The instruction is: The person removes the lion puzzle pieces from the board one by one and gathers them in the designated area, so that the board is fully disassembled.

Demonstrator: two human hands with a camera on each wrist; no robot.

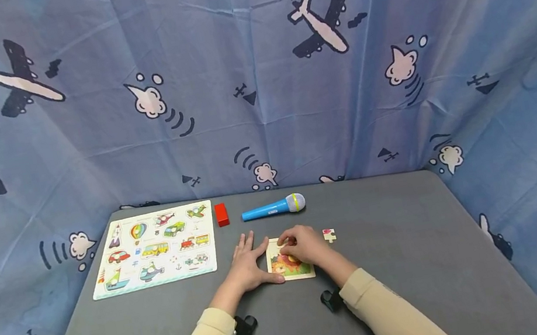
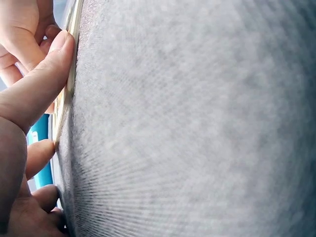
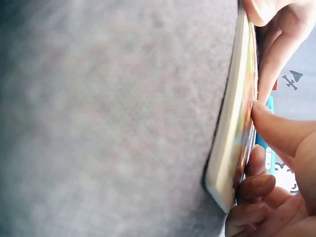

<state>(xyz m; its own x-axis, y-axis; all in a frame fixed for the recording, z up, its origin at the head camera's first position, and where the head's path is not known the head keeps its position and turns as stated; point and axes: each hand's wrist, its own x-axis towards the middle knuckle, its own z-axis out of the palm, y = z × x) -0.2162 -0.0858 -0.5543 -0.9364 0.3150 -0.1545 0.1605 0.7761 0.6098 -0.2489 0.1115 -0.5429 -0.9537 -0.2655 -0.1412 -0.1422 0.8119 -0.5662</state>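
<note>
A small wooden jigsaw puzzle (image 1: 291, 269) with a colourful picture and pale frame lies between my hands. My left hand (image 1: 247, 269) is spread along its left side. In the left wrist view the left thumb (image 2: 61, 49) rests on the frame's edge, and the index fingertip touches farther along. My right hand (image 1: 305, 244) bends over the puzzle's upper part, thumb and fingertips close together. In the right wrist view its thumb (image 3: 261, 111) touches the picture surface; I cannot tell whether a piece is pinched there. A loose jigsaw piece (image 1: 329, 235) lies right of the right hand.
Behind the hands lie a blue toy microphone (image 1: 272, 208) and a red block (image 1: 222, 214). A large white picture board (image 1: 154, 250) with vehicle shapes lies at the left of the grey table (image 1: 412, 262). A blue patterned curtain (image 1: 253, 75) hangs behind the table.
</note>
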